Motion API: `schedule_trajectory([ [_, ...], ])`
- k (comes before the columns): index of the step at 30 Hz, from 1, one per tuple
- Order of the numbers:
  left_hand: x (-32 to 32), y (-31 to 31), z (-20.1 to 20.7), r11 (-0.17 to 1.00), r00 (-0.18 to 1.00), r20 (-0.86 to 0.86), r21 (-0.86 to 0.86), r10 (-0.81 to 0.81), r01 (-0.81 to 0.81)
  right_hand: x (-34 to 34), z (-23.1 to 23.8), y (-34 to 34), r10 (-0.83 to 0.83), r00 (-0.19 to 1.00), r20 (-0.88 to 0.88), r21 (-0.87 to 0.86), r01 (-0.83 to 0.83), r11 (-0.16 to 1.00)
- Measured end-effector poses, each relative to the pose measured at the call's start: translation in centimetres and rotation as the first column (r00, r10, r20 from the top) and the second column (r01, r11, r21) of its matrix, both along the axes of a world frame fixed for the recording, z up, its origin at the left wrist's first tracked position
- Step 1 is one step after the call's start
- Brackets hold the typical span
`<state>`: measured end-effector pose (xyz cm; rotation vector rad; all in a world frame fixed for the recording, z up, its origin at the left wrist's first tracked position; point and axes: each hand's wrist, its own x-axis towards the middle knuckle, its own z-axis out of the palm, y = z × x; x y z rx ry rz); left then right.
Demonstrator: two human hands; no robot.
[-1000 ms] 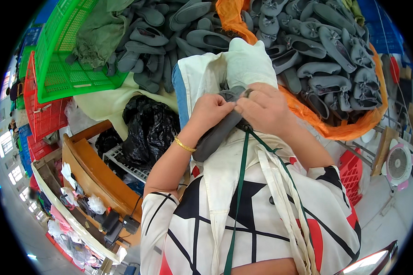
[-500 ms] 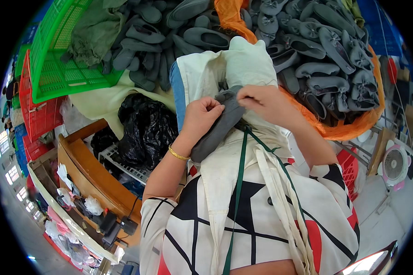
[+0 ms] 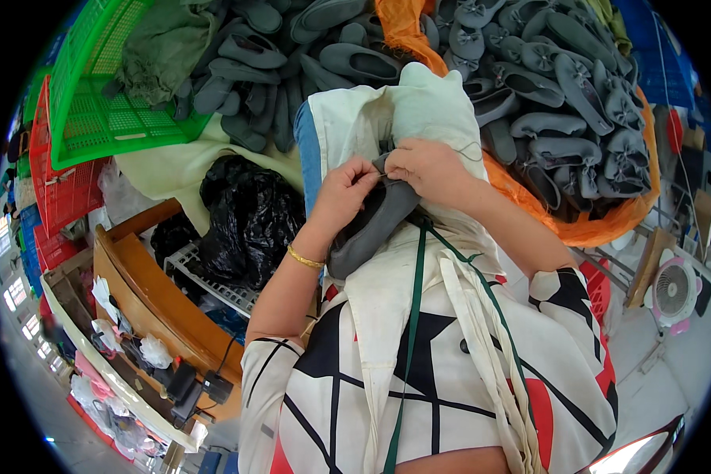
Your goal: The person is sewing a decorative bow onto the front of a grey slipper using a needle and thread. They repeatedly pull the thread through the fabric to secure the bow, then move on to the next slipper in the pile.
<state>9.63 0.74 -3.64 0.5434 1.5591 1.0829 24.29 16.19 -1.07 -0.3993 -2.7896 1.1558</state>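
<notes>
Grey shoe (image 3: pixel 383 225) lies on the person's lap, just below and between the two hands, its long axis slanting from lower left, close to the waist, up to the right and away from the body. Both hands meet at its far end. The left hand (image 3: pixel 344 193) is nearer the opening and covers part of it, that wrist alongside the shoe; the right hand (image 3: pixel 430 170) comes across from the other side, its forearm clear of the near end.

From where I stand, the left thumb and forefinger are pinching the shoe's far rim. The right fingers are bunched together there, whether on fabric or something finer I can't tell. A gold bracelet (image 3: pixel 304 258) circles the left wrist. Under the work is a white cloth (image 3: pixel 438 110), a thin dark line, perhaps thread, looping over it.

Further out, a black plastic bag (image 3: pixel 249 229) sits to the left. Beyond the lap are heaped grey shoes (image 3: pixel 253 51), a green crate (image 3: pixel 122 142) at their left, and an orange sack (image 3: pixel 596 233) of bowed shoes at right. I can make out no lettering or label on the shoe being handled.
</notes>
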Motion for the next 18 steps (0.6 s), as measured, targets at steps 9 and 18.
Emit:
schedule_trajectory([
  [9, 0.2, -1.0, -0.5, 0.974, 0.901, 0.371, -0.065, 0.227, -0.218, 0.4, -1.1, 0.9, -0.474, 0.880, 0.034, -0.856, 0.271, 0.441],
  [18, -0.1, -1.8, -0.4, 0.957, 0.775, 0.563, -0.119, 0.286, -0.266, 13.7, -6.6, 16.3, -0.917, -0.102, 0.385, -0.920, 0.033, -0.390],
])
